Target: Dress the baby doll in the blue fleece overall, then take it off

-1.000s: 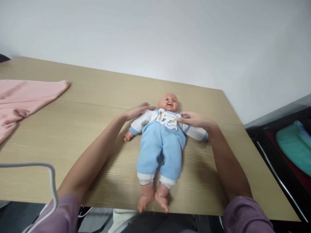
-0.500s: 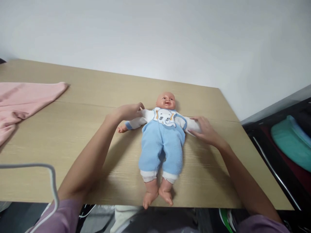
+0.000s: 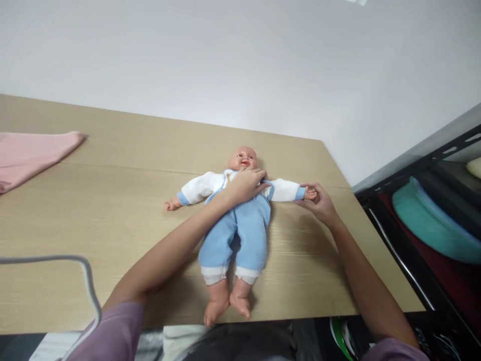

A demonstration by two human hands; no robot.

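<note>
A baby doll (image 3: pixel 235 235) in a white and light blue outfit lies on its back, feet toward me and arms spread. Across its chest lies my left hand (image 3: pixel 246 186), hiding most of the elephant face on the front. The fingers and thumb of that hand close on the outfit by the shoulder at the right. My right hand (image 3: pixel 321 203) holds the doll's outstretched arm at the blue sleeve cuff (image 3: pixel 300 193), its thumb below and fingers behind the small doll hand. The other doll arm rests on the table, untouched.
A pink cloth (image 3: pixel 33 153) lies on the wooden table (image 3: pixel 124 210) at the far left. A white cable (image 3: pixel 88 281) curves in front at the lower left. To the right, a black rack (image 3: pixel 398 265) holds a teal item (image 3: pixel 432 220). A pale wall stands behind.
My left hand has moved right from the doll's left-side sleeve onto its chest. My right hand has slid outward along the sleeve to the cuff, and that doll arm is now stretched out.
</note>
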